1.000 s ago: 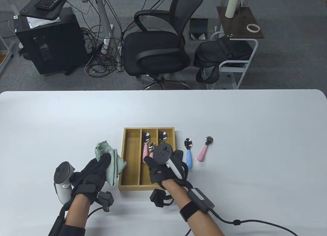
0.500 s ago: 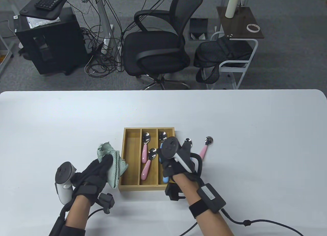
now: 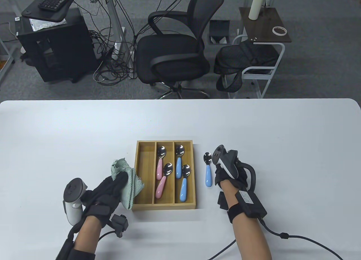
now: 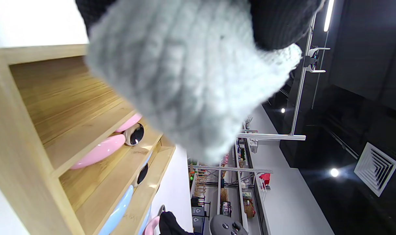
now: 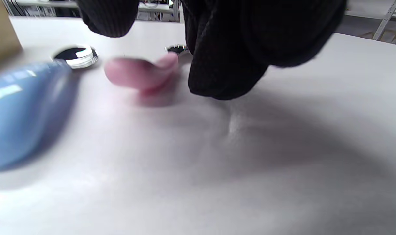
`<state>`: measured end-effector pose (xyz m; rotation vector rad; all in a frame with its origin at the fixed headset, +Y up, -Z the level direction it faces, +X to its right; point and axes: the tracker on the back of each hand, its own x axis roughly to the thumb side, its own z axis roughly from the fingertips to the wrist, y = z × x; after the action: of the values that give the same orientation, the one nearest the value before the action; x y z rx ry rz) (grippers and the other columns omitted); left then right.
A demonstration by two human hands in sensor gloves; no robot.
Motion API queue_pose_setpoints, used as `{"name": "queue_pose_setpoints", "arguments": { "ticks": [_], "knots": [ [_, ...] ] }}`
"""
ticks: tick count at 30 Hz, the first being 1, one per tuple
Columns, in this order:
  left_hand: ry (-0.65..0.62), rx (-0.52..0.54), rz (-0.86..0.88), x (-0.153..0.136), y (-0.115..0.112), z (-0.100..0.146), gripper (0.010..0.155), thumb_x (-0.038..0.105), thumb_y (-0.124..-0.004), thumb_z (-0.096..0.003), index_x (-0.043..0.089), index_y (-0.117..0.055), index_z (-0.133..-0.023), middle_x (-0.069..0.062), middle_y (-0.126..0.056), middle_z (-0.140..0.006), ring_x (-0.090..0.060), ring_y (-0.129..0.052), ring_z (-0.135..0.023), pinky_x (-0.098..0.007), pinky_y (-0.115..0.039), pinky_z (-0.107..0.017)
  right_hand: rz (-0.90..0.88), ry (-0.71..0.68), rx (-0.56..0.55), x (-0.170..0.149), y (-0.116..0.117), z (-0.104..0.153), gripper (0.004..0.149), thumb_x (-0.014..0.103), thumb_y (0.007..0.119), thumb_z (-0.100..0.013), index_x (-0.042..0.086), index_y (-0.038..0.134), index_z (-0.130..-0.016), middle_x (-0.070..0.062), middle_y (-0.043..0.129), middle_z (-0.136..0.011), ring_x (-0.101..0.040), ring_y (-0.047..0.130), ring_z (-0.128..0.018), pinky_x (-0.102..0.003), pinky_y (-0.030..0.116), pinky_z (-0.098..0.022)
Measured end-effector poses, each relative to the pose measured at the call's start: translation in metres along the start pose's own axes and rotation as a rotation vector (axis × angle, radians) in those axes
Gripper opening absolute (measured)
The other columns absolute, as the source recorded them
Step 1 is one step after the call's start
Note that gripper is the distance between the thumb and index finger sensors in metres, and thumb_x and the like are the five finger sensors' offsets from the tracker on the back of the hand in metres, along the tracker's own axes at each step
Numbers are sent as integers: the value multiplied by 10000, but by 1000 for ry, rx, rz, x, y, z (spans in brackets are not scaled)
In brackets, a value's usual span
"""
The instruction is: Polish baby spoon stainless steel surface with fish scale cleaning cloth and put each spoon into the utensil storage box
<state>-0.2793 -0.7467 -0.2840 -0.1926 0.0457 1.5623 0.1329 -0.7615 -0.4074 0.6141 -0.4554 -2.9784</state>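
Note:
A wooden storage box [image 3: 135, 175] with three slots lies mid-table. Its middle slot holds two pink-handled spoons [image 3: 159, 170], its right slot two blue-handled spoons [image 3: 178, 167]; the left slot is bare. Another blue spoon [image 3: 208, 175] lies on the table right of the box. My left hand [image 3: 112, 186] grips the pale green cloth [image 3: 128, 186] beside the box's left wall. My right hand [image 3: 222, 177] hovers over a pink spoon [image 5: 141, 73] on the table, fingers [image 5: 224, 55] hanging just beside its handle without holding it. The table view hides this spoon under the hand.
The white table [image 3: 282, 158] stretches wide to the right and behind the box. A black cable [image 3: 284, 236] trails from my right wrist across the near edge. An office chair [image 3: 172, 54] and a side stand [image 3: 262, 26] stand beyond the far edge.
My right hand let a pink spoon go into the box's middle slot, then moved right, past the blue spoon, to above the pink spoon on the table. The left hand drifted slightly right.

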Motion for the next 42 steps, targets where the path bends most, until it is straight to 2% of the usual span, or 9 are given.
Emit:
{"name": "queue_pose_setpoints", "arguments": {
  "ticks": [6, 10, 14, 23, 25, 30, 35, 38, 42],
  "knots": [
    [3, -11, -17, -1, -2, -1, 490, 495, -696, -625, 117, -782, -925, -16, -961, -749, -135, -1089, -559, -381, -929, -469, 63, 38, 89, 11, 1, -14, 735, 557, 641, -626, -87, 624, -980, -181, 877, -778, -192, 1019, -430, -291, 918, -302],
    [6, -17, -24, -2, -4, -1, 494, 497, -691, -627, 114, -782, -926, -20, -963, -748, -138, -1090, -558, -384, -927, -468, 40, 58, 154, 9, -1, -17, 667, 462, 718, -622, -93, 614, -978, -163, 874, -774, -187, 1020, -444, -301, 919, -312],
    [3, -20, -34, -2, -6, 0, 495, 496, -690, -628, 111, -784, -925, -22, -962, -749, -141, -1091, -556, -385, -927, -468, 103, 38, 264, 5, 2, -10, 650, 384, 690, -646, -139, 540, -1002, -205, 828, -824, -234, 999, -514, -355, 901, -366],
    [-14, -41, -31, -1, -9, 2, 497, 497, -689, -629, 110, -784, -926, -24, -963, -749, -143, -1090, -558, -387, -927, -467, 165, 9, 241, -5, 9, 16, 624, 340, 657, -652, -117, 475, -1035, -215, 738, -904, -279, 952, -647, -407, 878, -469],
    [-15, -44, -28, -2, -10, 2, 496, 497, -688, -628, 111, -786, -924, -25, -963, -748, -144, -1090, -557, -387, -927, -467, 111, 18, 271, -6, 10, 18, 637, 313, 665, -653, -127, 429, -1048, -249, 689, -931, -313, 916, -698, -446, 854, -514],
    [-23, -54, -16, -1, -10, 2, 497, 496, -687, -630, 110, -783, -927, -25, -962, -751, -144, -1090, -558, -387, -926, -468, 58, -2, 286, -12, 11, 28, 685, 343, 677, -653, -109, 382, -1074, -280, 611, -982, -358, 859, -770, -510, 824, -560],
    [-20, -63, -13, 0, -11, 3, 497, 496, -688, -629, 109, -783, -927, -27, -963, -751, -148, -1090, -558, -390, -925, -468, 30, -13, 249, -16, 12, 29, 678, 293, 741, -626, -101, 409, -1066, -268, 630, -970, -342, 877, -745, -462, 855, -544],
    [-23, -68, -8, 0, -11, 3, 500, 496, -686, -631, 106, -781, -930, -30, -961, -755, -151, -1089, -563, -393, -924, -470, 53, -40, 279, -17, 15, 29, 674, 282, 695, -645, -137, 372, -1062, -310, 594, -969, -355, 866, -715, -442, 851, -520],
    [-20, -80, 16, 0, -12, 3, 508, 499, -674, -633, 109, -767, -945, -33, -951, -777, -161, -1084, -584, -399, -918, -484, 120, -64, 172, -26, 14, 36, 672, 302, 609, -657, -193, 366, -1041, -323, 630, -929, -268, 888, -607, -365, 859, -440]
  ]
}}
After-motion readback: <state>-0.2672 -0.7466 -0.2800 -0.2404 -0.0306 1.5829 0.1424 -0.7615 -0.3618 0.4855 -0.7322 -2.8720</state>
